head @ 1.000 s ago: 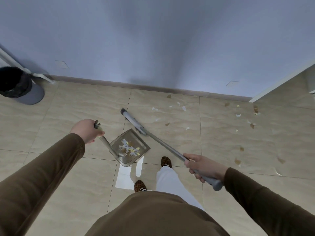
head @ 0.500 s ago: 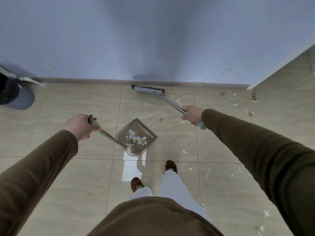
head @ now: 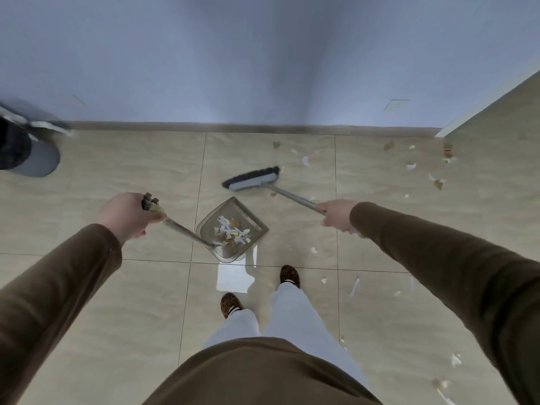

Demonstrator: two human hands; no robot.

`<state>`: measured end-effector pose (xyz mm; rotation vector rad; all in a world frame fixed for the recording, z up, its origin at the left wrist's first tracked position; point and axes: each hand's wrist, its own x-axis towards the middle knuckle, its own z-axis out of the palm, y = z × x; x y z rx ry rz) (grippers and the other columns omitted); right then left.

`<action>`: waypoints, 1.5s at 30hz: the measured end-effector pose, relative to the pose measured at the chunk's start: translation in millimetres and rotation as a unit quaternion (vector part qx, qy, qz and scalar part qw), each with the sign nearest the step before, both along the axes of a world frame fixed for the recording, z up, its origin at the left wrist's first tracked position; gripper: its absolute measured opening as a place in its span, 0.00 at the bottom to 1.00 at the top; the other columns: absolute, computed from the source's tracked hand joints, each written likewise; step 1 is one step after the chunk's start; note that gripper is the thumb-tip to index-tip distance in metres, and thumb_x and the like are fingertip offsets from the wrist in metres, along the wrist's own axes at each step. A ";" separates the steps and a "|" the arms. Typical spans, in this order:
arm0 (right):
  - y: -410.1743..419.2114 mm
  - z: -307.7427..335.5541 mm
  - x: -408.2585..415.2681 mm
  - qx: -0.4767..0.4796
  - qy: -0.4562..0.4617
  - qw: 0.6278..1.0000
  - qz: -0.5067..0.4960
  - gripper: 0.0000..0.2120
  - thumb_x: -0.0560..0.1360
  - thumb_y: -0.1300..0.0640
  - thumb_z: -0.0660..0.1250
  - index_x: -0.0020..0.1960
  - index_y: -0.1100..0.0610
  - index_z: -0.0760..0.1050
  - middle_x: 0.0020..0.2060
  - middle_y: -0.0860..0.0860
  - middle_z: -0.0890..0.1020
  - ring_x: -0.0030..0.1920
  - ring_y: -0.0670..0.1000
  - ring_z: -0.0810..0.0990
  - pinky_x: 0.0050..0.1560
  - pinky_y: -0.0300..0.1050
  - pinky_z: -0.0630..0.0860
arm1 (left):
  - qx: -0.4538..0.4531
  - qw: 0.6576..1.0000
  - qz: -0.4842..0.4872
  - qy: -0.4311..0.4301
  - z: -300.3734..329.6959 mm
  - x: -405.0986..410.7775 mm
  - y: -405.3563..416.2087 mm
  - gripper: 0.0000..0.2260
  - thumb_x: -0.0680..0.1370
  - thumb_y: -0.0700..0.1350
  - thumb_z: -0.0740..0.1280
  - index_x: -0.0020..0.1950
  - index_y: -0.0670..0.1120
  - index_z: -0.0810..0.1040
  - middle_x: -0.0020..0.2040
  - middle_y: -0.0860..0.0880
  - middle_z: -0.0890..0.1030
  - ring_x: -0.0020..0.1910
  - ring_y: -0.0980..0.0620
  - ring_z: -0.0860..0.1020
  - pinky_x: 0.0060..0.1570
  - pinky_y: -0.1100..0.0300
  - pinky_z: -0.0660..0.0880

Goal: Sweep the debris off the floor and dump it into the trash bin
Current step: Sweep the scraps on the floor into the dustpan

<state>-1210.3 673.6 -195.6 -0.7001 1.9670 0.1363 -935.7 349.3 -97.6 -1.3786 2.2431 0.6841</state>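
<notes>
My left hand [head: 128, 216] grips the long handle of a grey dustpan [head: 251, 217] that rests on the tiled floor in front of my feet. White and yellow paper scraps lie inside the pan. My right hand [head: 337, 214] is closed on the metal shaft of a broom [head: 252, 179], whose grey head sits on the floor just beyond the pan's mouth. Loose debris [head: 305, 160] lies past the broom head, and more debris is scattered at the right [head: 438, 184]. The black-lined trash bin [head: 17, 150] stands at the far left by the wall.
A blue-grey wall with a brown baseboard [head: 263, 128] runs across the far side. A white door frame or panel edge [head: 482, 109] angles in at the right. My feet [head: 289, 276] stand just behind the dustpan. Scraps also lie at the lower right [head: 355, 286].
The broom head has come back from the baseboard toward the dustpan, and my right hand has drawn lower and nearer. The dustpan and my left hand have hardly moved.
</notes>
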 end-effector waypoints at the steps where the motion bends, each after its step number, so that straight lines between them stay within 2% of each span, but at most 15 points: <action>1: 14.2 5.4 -0.2 0.003 -0.004 1.000 -0.001 0.26 0.81 0.54 0.60 0.77 0.47 0.61 0.38 0.54 0.80 0.30 0.52 0.75 0.29 0.43 0.74 | -0.002 1.000 -0.002 -0.003 0.4 -1.4 1.5 0.10 0.76 0.49 0.74 0.43 0.44 0.78 0.38 0.45 0.81 0.33 0.49 0.80 0.33 0.55 0.78; 3: 40.0 20.8 -2.4 0.000 -0.018 1.000 -0.019 0.26 0.81 0.53 0.61 0.77 0.45 0.61 0.36 0.54 0.79 0.29 0.51 0.73 0.28 0.42 0.72 | -0.004 1.000 -0.005 -0.007 0.5 -2.8 3.9 0.10 0.76 0.49 0.74 0.44 0.43 0.79 0.38 0.44 0.81 0.34 0.48 0.81 0.39 0.51 0.82; 6: 74.1 43.5 -7.2 -0.031 -0.036 0.998 -0.051 0.25 0.81 0.51 0.61 0.77 0.46 0.62 0.34 0.51 0.76 0.25 0.48 0.71 0.26 0.41 0.71 | -0.008 1.000 -0.008 -0.009 0.3 -3.6 7.8 0.11 0.76 0.49 0.74 0.42 0.44 0.78 0.37 0.44 0.81 0.34 0.47 0.82 0.42 0.49 0.83; 11: 111.2 58.0 -0.5 -0.105 -0.101 0.970 -0.194 0.25 0.81 0.53 0.63 0.77 0.45 0.63 0.35 0.52 0.73 0.26 0.47 0.70 0.25 0.42 0.71 | -0.001 1.000 -0.019 -0.018 0.2 -3.8 16.1 0.10 0.77 0.49 0.73 0.42 0.44 0.78 0.39 0.44 0.82 0.35 0.48 0.81 0.35 0.54 0.81; 15: 88.5 56.5 20.5 -0.119 -0.102 0.956 -0.250 0.22 0.82 0.53 0.61 0.75 0.47 0.64 0.39 0.54 0.73 0.30 0.49 0.71 0.25 0.41 0.71 | 0.004 1.000 -0.023 -0.020 1.3 -6.7 19.8 0.10 0.77 0.49 0.73 0.43 0.44 0.79 0.39 0.45 0.81 0.36 0.49 0.81 0.31 0.58 0.77; 20: 33.5 27.4 53.4 -0.074 -0.059 0.972 -0.215 0.21 0.82 0.55 0.59 0.73 0.55 0.64 0.40 0.55 0.77 0.33 0.53 0.75 0.31 0.46 0.74 | 0.010 1.000 -0.017 -0.011 -2.1 -13.0 20.5 0.09 0.76 0.48 0.73 0.44 0.43 0.79 0.40 0.44 0.82 0.35 0.48 0.82 0.34 0.57 0.80; 23: 10.8 17.2 79.3 -0.033 -0.070 0.978 -0.194 0.21 0.81 0.61 0.57 0.73 0.62 0.65 0.48 0.59 0.78 0.36 0.54 0.76 0.31 0.43 0.71 | 0.013 1.000 -0.024 -0.011 -3.2 -15.6 21.6 0.09 0.77 0.48 0.73 0.45 0.43 0.79 0.41 0.44 0.83 0.36 0.49 0.82 0.35 0.56 0.80; 25: 5.9 16.8 99.7 -0.033 -0.095 0.978 -0.184 0.22 0.80 0.63 0.57 0.74 0.64 0.64 0.47 0.58 0.76 0.36 0.53 0.74 0.31 0.41 0.70 | 0.013 0.999 -0.028 -0.015 -3.3 -15.5 21.8 0.09 0.77 0.48 0.73 0.45 0.43 0.79 0.40 0.44 0.83 0.36 0.49 0.82 0.35 0.56 0.80; 28: 14.0 24.9 124.5 -0.037 -0.148 0.960 -0.235 0.22 0.81 0.61 0.57 0.75 0.59 0.62 0.38 0.54 0.73 0.31 0.49 0.72 0.28 0.40 0.71 | 0.011 0.999 -0.026 -0.015 -4.3 -13.4 19.9 0.09 0.77 0.48 0.73 0.46 0.42 0.79 0.41 0.44 0.83 0.35 0.49 0.82 0.36 0.55 0.81; 31: 26.6 40.6 126.4 -0.045 -0.207 0.931 -0.297 0.19 0.83 0.56 0.57 0.73 0.54 0.65 0.37 0.55 0.73 0.29 0.48 0.71 0.26 0.40 0.71 | 0.011 1.000 -0.024 -0.012 -4.3 -10.4 17.8 0.10 0.77 0.48 0.73 0.46 0.42 0.79 0.41 0.44 0.83 0.35 0.49 0.82 0.36 0.56 0.81; 35: 51.4 76.4 118.7 -0.081 -0.250 0.904 -0.336 0.21 0.83 0.51 0.60 0.75 0.50 0.64 0.39 0.53 0.74 0.29 0.45 0.71 0.27 0.38 0.72 | 0.009 1.000 -0.023 -0.010 -6.3 -5.2 15.2 0.09 0.77 0.48 0.73 0.46 0.42 0.79 0.40 0.44 0.83 0.35 0.49 0.82 0.36 0.56 0.81; 40: 76.0 104.3 128.4 -0.103 -0.231 0.909 -0.332 0.23 0.83 0.52 0.59 0.77 0.46 0.61 0.40 0.54 0.73 0.29 0.46 0.71 0.26 0.39 0.72 | 0.007 1.000 -0.024 -0.007 -8.6 -0.7 13.4 0.10 0.77 0.48 0.73 0.46 0.43 0.79 0.39 0.45 0.82 0.34 0.50 0.81 0.30 0.59 0.77; 45: 55.1 80.9 138.6 -0.100 -0.166 0.939 -0.284 0.23 0.83 0.53 0.58 0.76 0.48 0.61 0.42 0.54 0.74 0.33 0.49 0.72 0.26 0.39 0.73 | 0.008 1.000 -0.029 -0.008 -9.5 1.4 14.6 0.10 0.76 0.48 0.73 0.44 0.43 0.78 0.38 0.45 0.82 0.34 0.49 0.82 0.37 0.55 0.81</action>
